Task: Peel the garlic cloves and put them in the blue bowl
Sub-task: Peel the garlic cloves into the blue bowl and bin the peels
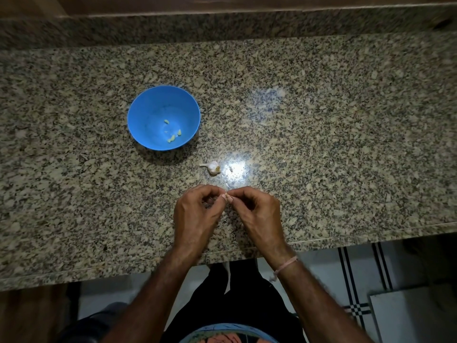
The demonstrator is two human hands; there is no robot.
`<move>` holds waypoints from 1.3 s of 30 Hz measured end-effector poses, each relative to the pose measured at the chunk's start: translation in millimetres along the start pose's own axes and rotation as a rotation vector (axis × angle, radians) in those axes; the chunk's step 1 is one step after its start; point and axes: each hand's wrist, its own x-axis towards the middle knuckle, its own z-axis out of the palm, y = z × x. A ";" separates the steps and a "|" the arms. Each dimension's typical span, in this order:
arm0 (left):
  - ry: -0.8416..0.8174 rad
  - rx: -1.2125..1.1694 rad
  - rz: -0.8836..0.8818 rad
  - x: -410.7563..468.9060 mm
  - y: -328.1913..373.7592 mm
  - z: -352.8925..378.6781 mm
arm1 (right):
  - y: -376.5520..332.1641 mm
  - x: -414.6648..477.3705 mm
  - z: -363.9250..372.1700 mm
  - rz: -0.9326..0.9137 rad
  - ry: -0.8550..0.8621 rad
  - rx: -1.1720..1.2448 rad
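Both hands pinch one clove, low at 6 o'clock.

My left hand (195, 214) and right hand (257, 214) meet fingertip to fingertip over the granite counter (321, 120), each curled and pinching the garlic clove (225, 195), which I can barely make out between the nails. The blue bowl (148, 107) sits at 10 o'clock from them and the garlic bulb (212, 167) at 12, just beyond; three peeled cloves (173, 137) lie in the bowl. I judge the clove light, firm and slick once bare, its skin papery, so I'd steady the body and nip the skin at the root end.
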 end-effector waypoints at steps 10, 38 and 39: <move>0.090 0.100 0.020 -3.9 -2.0 2.8 | -4.8 -7.0 8.9 0.069 0.042 0.087; -0.077 -0.298 -0.081 -6.6 8.8 -8.1 | -12.7 6.2 -13.9 0.325 -0.127 0.471; -0.074 -0.291 -0.077 -7.3 9.4 -8.0 | -12.6 5.7 -12.2 0.367 -0.116 0.518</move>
